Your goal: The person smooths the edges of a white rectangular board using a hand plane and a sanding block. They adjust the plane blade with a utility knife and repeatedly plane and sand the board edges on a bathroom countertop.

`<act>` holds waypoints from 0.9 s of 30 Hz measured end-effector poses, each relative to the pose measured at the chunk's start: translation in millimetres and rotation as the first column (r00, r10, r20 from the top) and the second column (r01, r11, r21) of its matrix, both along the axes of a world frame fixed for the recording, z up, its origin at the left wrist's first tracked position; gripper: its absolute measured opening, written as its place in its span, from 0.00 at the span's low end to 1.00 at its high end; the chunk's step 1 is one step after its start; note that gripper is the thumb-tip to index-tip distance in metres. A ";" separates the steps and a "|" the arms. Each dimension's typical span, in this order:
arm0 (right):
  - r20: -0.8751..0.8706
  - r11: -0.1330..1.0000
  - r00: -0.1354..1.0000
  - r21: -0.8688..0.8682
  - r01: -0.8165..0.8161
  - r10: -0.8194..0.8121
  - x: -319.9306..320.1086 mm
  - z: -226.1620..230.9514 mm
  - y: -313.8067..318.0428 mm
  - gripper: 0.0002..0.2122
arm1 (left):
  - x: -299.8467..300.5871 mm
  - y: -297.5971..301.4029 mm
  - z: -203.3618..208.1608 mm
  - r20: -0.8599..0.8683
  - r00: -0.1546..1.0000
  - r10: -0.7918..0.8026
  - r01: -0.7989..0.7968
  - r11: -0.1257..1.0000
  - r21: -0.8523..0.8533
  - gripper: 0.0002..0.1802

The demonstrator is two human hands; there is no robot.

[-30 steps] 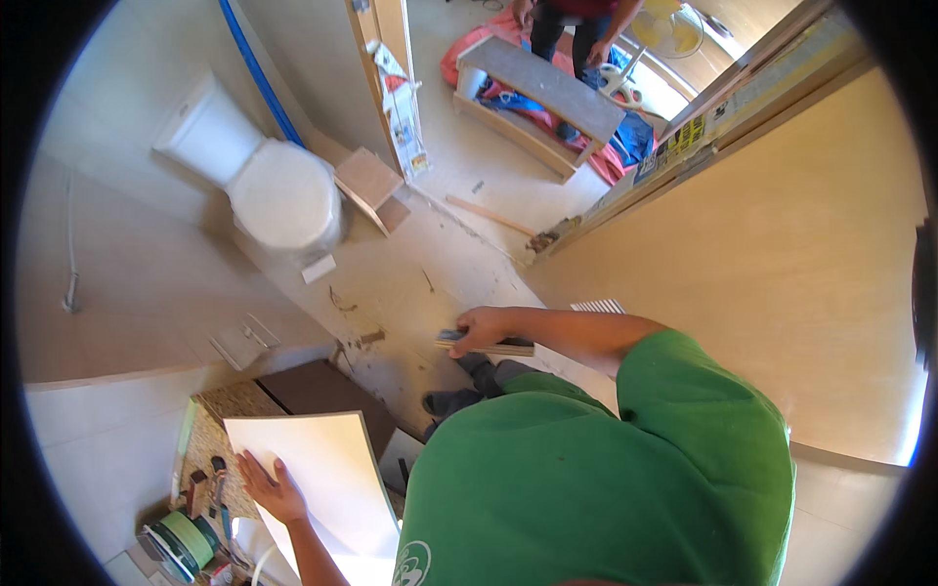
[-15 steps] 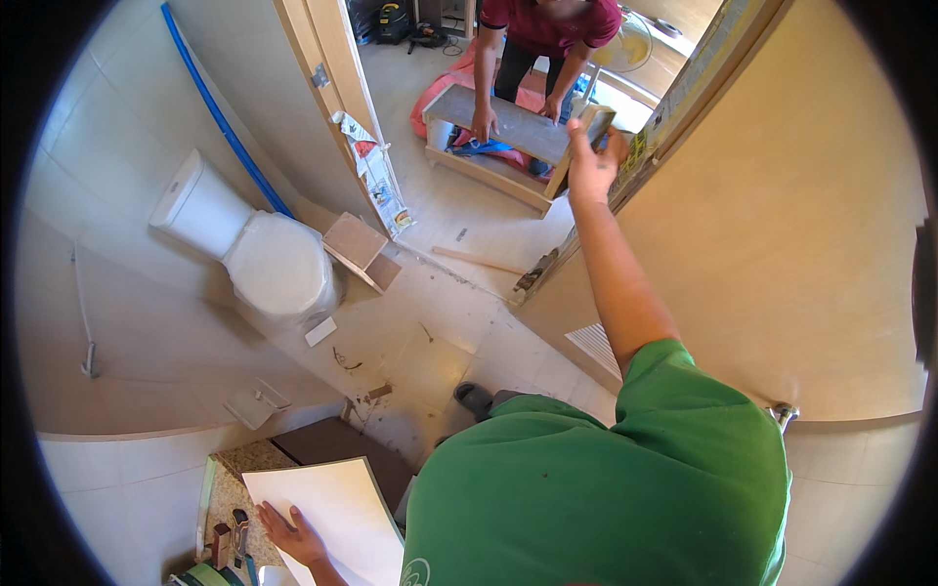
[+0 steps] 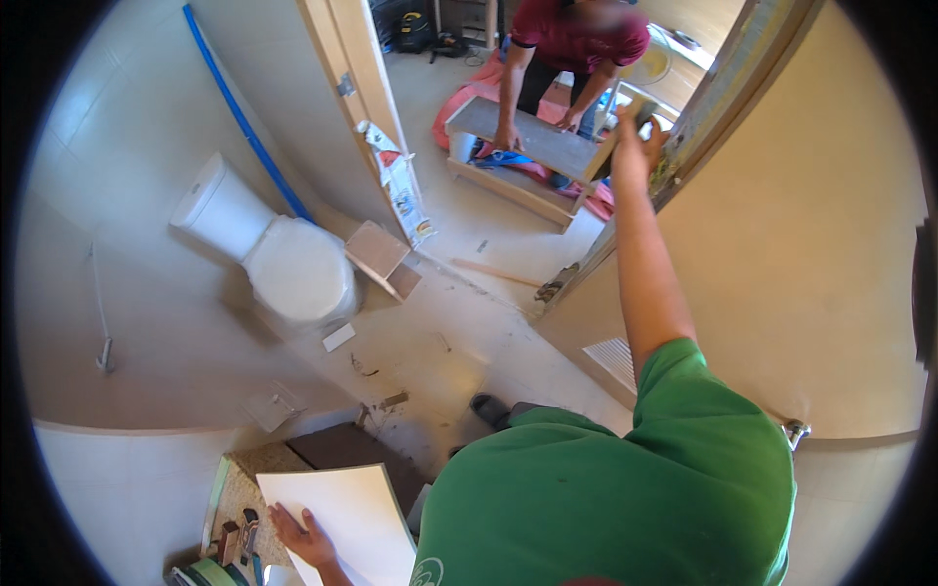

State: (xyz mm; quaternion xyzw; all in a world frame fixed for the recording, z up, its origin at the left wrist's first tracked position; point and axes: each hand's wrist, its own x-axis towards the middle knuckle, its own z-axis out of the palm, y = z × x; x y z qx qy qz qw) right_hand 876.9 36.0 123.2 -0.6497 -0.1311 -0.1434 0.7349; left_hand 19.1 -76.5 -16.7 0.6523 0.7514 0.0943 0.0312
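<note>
My left hand (image 3: 305,537) lies flat with its fingers spread on a white panel (image 3: 354,503), near the panel's left edge. The panel rests over a speckled counter (image 3: 234,479). Stretched toward the doorway, my right hand (image 3: 633,156) is closed around a wood-edged piece (image 3: 608,151) with a dark face. This piece overlaps the right end of a low wooden bench (image 3: 528,137) with a grey top; I cannot tell if they are joined. Beyond it a co-worker in a dark red shirt (image 3: 576,34) leans over, both hands on the bench top.
A toilet (image 3: 303,269) with a covered lid stands left, a blue pipe (image 3: 244,117) behind it. Small wood pieces (image 3: 377,249) lean by the door frame (image 3: 357,98). Debris (image 3: 394,400) lies on the floor. A door (image 3: 782,225) stands at right. Hand tools (image 3: 249,532) lie on the counter.
The whole view has shifted, so most things appear farther right and slightly lower. My left hand stays on the panel, and my right hand keeps its grip at the bench's end.
</note>
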 end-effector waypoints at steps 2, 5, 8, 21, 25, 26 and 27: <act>-0.019 0.996 1.000 0.089 -0.024 0.025 1.2 11.4 5.0 0.42 | 2.2 -0.7 2.9 0.029 1.000 0.002 -0.003 1.000 0.010 0.40; -0.042 0.992 0.992 -0.007 -0.123 0.122 -13.2 7.6 14.2 0.33 | 5.8 -0.5 5.5 0.050 0.999 0.005 -0.005 1.000 0.011 0.40; -0.069 0.844 0.858 -0.156 -0.513 0.508 -49.4 -31.6 12.4 0.28 | 6.9 -0.9 5.9 0.040 0.999 0.001 -0.002 1.000 0.012 0.41; -0.637 -0.083 0.383 -0.576 -0.813 0.669 -219.5 -172.8 -136.0 0.36 | -3.9 -3.0 -4.0 0.016 1.000 -0.003 0.002 1.000 0.019 0.43; -0.456 0.306 0.618 -0.587 -0.750 0.640 -190.9 -105.3 -138.7 0.34 | -0.8 -2.1 -2.1 0.050 0.999 -0.005 0.004 1.000 0.019 0.37; -0.411 0.388 0.614 -0.511 -0.767 0.674 -181.3 -81.6 -135.5 0.34 | 1.4 0.6 2.9 -0.017 0.998 -0.066 0.067 0.995 0.067 0.36; -0.399 0.459 0.631 -0.449 -0.767 0.665 -172.2 -55.1 -133.1 0.33 | 7.6 1.5 6.2 -0.038 0.994 -0.104 0.107 0.991 0.084 0.36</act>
